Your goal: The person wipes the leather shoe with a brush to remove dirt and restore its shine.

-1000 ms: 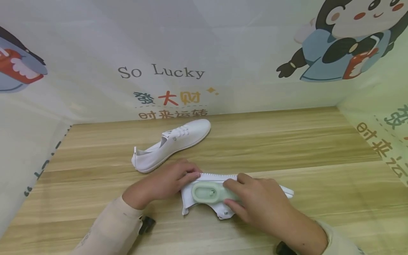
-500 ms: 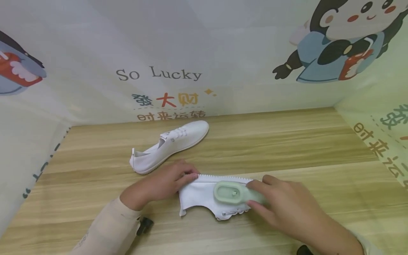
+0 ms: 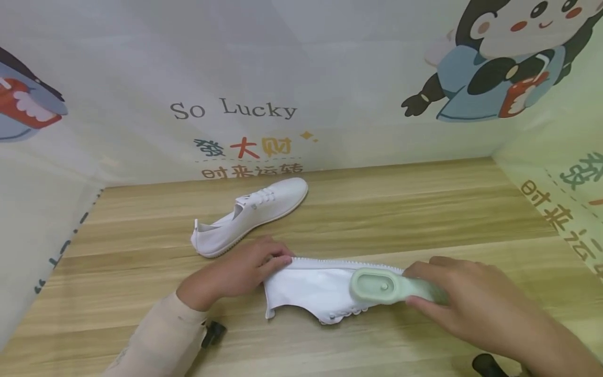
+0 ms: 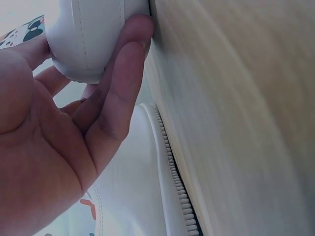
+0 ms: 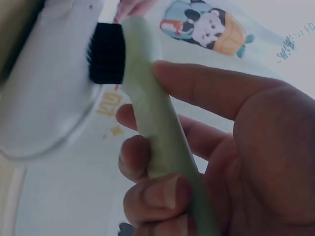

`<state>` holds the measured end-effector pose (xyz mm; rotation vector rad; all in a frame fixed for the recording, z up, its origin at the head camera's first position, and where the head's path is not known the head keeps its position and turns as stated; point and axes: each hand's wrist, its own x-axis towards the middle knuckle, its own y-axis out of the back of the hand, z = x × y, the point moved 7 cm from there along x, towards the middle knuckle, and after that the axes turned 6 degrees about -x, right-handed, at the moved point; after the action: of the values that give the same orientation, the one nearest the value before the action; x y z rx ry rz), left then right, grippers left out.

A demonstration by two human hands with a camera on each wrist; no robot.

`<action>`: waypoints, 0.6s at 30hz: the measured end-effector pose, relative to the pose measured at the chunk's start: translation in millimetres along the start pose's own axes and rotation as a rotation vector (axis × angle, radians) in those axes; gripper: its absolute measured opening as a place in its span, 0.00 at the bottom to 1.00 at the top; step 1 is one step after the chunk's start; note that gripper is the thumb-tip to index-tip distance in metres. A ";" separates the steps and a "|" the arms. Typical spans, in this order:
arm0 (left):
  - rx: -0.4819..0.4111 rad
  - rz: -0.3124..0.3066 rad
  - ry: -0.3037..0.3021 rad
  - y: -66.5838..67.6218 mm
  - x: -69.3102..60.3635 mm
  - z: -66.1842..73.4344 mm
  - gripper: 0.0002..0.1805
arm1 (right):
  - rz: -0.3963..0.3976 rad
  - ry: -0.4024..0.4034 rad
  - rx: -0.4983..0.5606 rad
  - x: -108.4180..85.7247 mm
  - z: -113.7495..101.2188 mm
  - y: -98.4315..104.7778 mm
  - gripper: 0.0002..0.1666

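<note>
A white lace-up shoe (image 3: 306, 288) lies on its side on the table, its sole edge facing away. My left hand (image 3: 249, 267) grips its heel end, fingers curled round the back as the left wrist view shows. In my right hand (image 3: 476, 298) is a pale green shoe brush (image 3: 377, 285), held by its handle. The right wrist view shows its black bristles (image 5: 108, 54) against the side of the shoe, towards the toe. From the head view the brush covers part of the shoe's front half.
A second white shoe (image 3: 268, 204) stands upright behind my left hand, toe pointing to the back right. The wood-grain table (image 3: 424, 209) is bordered by white printed sheets (image 3: 348, 104) at the back and sides.
My right hand has slid the brush rightward along the shoe, from near the heel towards the toe. My left hand has kept its hold on the heel end.
</note>
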<state>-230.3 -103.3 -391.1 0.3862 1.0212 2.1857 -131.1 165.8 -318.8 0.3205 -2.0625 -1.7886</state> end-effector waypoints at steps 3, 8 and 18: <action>0.000 -0.002 -0.008 -0.1 0.1 1.0 0.13 | -0.034 -0.025 -0.005 -1.2 4.9 1.5 0.16; 0.010 0.007 -0.009 2.0 -0.4 2.0 0.13 | -0.020 -0.023 -0.012 0.2 1.4 2.7 0.16; 0.011 0.001 -0.018 1.5 2.1 3.5 0.12 | 0.071 0.044 -0.037 12.5 -24.9 -11.3 0.16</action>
<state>-230.7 -100.5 -387.7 0.4107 1.0234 2.1744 -132.4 136.5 -325.4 0.2701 -1.9829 -1.7604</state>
